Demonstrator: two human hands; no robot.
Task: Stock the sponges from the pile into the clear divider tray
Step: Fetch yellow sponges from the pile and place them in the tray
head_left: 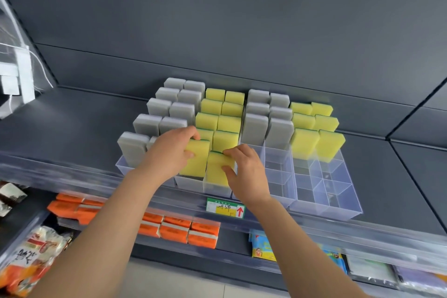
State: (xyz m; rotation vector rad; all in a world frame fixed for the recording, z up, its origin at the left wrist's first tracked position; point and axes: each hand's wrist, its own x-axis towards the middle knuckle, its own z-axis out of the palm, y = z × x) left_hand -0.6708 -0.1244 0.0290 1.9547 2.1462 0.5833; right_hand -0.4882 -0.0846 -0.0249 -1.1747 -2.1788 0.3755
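A: Head view, and the left hand is blocking things straight away. A grey sponge behind the wrist shows only as a sliver.

B: And the foot of every sponge drops behind the walls of the clear divider tray, so it's blurred through the plastic. The white fixtures at the upper left are smeared and cut by the frame edge, and I can't name them.

A: The lower shelf is no better. The orange packets slip under the forearm, and the snack bags are cropped at the bottom left.

B: Now the stock, in the centre of the frame. It stands on end in paired columns: grey sponges, then yellow sponges with a thin green edge.

A: Fingers?

B: The left hand's fingers curl over the top of the near-left yellow sponge, thumb on its face, gripping it. The right hand pinches the near-right yellow sponge, forefinger on the top edge and thumb on the front. The two sponges stand side by side in the front row, and the right one sits lower.

A: Room to move?

B: To the right of that hand, open compartments run down to the tray's front wall. That wall sits at the lip of the dark shelf, above a green-and-yellow price label. Shelf surface shows on both sides of the tray.
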